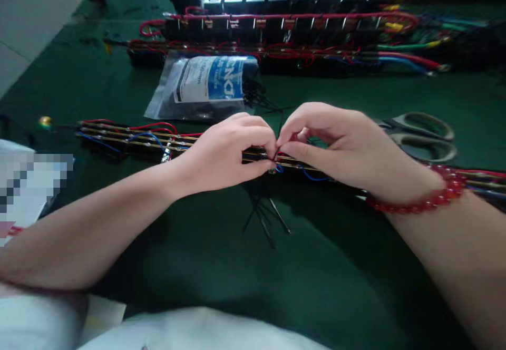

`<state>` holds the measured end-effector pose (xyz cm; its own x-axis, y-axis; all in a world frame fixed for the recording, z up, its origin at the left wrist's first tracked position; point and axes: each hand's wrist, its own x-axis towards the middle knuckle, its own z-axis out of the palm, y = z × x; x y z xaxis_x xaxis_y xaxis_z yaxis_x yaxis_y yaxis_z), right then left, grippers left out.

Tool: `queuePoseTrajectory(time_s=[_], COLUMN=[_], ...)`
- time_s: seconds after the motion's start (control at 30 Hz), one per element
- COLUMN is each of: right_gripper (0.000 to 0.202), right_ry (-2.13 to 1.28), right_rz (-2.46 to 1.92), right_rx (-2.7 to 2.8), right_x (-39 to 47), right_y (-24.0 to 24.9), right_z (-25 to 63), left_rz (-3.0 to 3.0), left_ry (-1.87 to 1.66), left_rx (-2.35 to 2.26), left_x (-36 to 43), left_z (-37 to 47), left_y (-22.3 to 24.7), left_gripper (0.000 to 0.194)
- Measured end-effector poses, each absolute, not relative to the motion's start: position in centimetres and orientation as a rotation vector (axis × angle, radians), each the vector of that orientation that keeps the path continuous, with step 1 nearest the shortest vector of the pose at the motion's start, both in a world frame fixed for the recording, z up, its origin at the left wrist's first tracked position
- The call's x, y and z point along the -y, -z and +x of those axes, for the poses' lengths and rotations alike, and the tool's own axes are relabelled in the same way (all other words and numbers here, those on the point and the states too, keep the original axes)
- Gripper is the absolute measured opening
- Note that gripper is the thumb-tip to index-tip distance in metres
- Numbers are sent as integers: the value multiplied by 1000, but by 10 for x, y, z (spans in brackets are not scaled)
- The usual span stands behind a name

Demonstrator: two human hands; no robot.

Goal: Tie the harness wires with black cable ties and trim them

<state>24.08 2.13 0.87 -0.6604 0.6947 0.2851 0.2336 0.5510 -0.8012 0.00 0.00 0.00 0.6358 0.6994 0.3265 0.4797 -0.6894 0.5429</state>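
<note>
Both forearms reach in from the near side; the left hand point(229, 152) comes from the left with its back up and fingers bent, and the right hand point(336, 139) comes from the right, its wrist circled by a red bead bracelet point(427, 197). The right thumb and forefinger pinch a thin black tie point(281, 123) at mid-scene; the left thumb and forefinger curl in to the same spot, though whether they grip it cannot be told. Directly beneath the fingertips lies one long wired assembly point(146, 142), running left to right across a dark green table point(197, 287) with red and blue wires along it. A pale floor point(23, 18) shows at the far left. Count: two hands; one bracelet; one labelled clear bag point(205, 89) beyond the left hand, dark strands at its right end; one pair of scissors point(427, 136) beyond the right wrist; several loose black strands point(264, 223) just on the near side of the assembly, exact number unclear; at least three further wired rows point(276, 23) along the far side.
</note>
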Motion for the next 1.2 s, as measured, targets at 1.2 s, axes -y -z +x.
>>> queuePoseTrajectory(time_s=[1.2], right_gripper=[11], right_ry=[-803], right_rz=[-649], right_rx=[2443], right_x=[-19], right_y=[-6], right_z=[240], left_rz=[2836], left_ry=[-1194], left_rx=[-769], left_x=[9], left_z=[6], left_y=[20], left_gripper=[14])
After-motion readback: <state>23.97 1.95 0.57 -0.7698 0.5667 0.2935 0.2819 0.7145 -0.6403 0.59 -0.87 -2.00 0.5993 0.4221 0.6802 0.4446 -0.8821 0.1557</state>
